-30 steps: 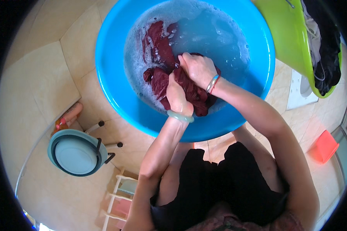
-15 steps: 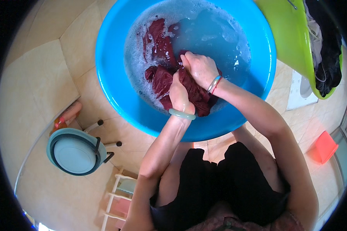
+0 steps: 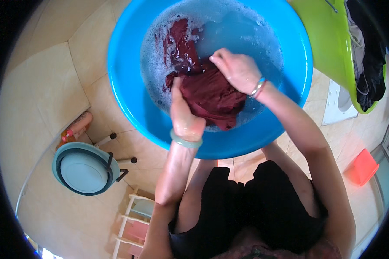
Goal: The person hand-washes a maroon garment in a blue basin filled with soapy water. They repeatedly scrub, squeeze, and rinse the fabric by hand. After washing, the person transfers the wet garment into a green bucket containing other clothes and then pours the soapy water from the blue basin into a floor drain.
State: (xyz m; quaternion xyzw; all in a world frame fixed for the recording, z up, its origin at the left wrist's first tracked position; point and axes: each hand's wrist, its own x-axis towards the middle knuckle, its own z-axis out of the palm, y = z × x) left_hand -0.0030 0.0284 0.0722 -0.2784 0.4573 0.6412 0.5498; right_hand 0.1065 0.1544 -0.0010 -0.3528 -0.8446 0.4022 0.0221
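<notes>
A wet maroon garment lies partly spread in the soapy water of a large blue basin. My left hand, a pale green bangle at its wrist, grips the garment's left side, its fingertips partly hidden by the fabric. At the upper right edge of the cloth, my right hand is closed with its fingers bent and pinching the fabric. It wears a metal bracelet and a red cord. Another part of the garment floats farther off among the suds.
A green tub with dark and pale clothes stands at the right, beside a white floor fixture. A coral container lies lower right. On the left are a grey-blue basin, a pinkish bottle and a white rack.
My hands have moved apart, left hand leftward and right hand to the right. The bunched garment between them has opened into a wider, flatter spread.
</notes>
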